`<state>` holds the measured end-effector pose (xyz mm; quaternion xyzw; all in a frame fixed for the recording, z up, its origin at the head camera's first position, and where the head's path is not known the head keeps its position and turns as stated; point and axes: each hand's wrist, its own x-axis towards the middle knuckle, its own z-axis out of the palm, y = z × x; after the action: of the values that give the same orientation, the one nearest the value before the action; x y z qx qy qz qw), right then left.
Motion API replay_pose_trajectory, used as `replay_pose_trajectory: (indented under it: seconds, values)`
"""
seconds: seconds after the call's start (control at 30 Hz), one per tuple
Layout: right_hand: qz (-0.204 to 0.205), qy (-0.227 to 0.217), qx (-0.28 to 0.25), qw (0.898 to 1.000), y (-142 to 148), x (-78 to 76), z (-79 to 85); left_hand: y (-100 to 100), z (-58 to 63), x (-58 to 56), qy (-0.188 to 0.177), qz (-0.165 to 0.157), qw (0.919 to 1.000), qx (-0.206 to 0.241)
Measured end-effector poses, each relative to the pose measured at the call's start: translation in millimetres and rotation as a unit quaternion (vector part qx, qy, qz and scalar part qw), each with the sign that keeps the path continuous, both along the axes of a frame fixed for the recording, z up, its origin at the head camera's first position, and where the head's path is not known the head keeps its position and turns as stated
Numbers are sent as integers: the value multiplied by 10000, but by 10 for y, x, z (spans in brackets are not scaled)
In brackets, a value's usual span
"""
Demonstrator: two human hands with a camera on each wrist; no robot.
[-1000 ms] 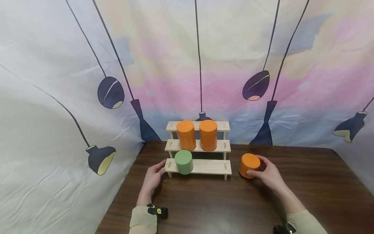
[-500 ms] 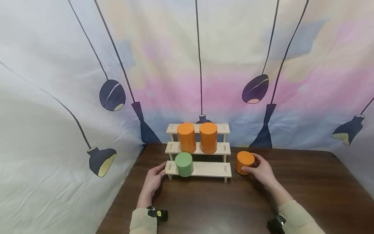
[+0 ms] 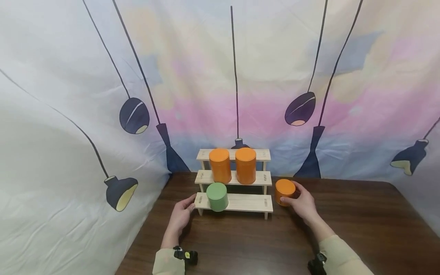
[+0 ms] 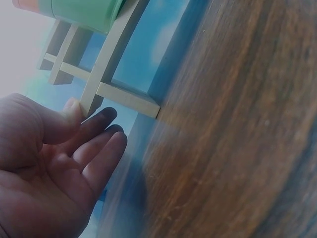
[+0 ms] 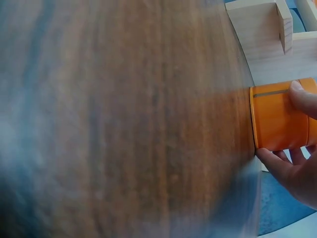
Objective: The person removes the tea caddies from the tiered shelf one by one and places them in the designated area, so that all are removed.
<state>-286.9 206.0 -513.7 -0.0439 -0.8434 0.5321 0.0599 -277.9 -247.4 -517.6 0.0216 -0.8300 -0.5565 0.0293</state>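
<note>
A three-step wooden display stand [image 3: 245, 202] is on the table. My left hand [image 3: 180, 215] pinches the left end of its lowest step; in the left wrist view the thumb lies at the plank's corner, the other fingers extended below. A short green tin [image 3: 217, 196] stands on that step, left of its middle. Two tall orange tins [image 3: 220, 168] stand side by side on the middle step. Just right of the stand, my right hand [image 3: 304, 203] grips a short orange tin [image 3: 284, 192] between thumb and fingers. In the right wrist view, this tin [image 5: 277, 119] is upright with its base at the tabletop.
The stand rests near the back of a dark wood-grain table [image 3: 240, 244]. Behind and to the left hangs a pastel cloth [image 3: 268, 68] printed with dark pendant lamps. Each wrist carries a small black camera [image 3: 190, 258].
My right hand has brought the short orange tin leftward across the table, closer to the stand. The left hand keeps its place at the stand's end. The head view has tilted slightly.
</note>
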Motion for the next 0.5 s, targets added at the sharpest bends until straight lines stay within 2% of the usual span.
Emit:
replay_pose_trajectory:
  seconds: [0.27, 0.5]
  values:
    - [-129, -4, -136, 9998, -33, -12, 53, -12, 30, -34, 21, 11, 10000, -30]
    - [-181, -92, -137, 9997, -15, -7, 5, -15, -4, -13, -15, -33, 10000, -46]
